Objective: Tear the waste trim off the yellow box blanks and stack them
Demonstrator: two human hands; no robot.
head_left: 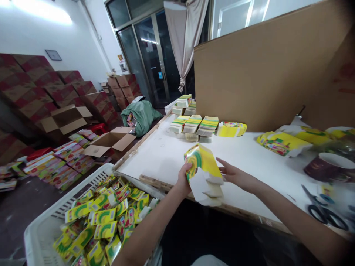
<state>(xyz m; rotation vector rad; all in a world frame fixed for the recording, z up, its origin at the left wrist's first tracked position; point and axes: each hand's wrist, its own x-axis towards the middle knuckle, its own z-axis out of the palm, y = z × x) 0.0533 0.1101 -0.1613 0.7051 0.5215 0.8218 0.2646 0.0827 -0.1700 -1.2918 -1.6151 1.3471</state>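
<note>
My left hand (185, 178) is closed around the left side of a bundle of flat printed cartons (205, 162), yellow and green with white flaps fanned at the lower end. The bundle is held tilted above the table's front edge. My right hand (230, 172) is at its right side with fingers stretched out and apart; I cannot tell whether the fingertips touch the cartons. Beyond, on the white table (163, 155), stand stacks of flat cartons (208, 125) and a yellow carton bundle (232, 129). More carton bundles (285, 143) lie to the right.
A white plastic basket (41, 225) full of small yellow packets (104, 216) stands at the left. Scissors (321, 210) and a dark cup (318, 168) lie on the table's right. A tall cardboard sheet (257, 70) backs the table. Open boxes (113, 142) stand on the floor.
</note>
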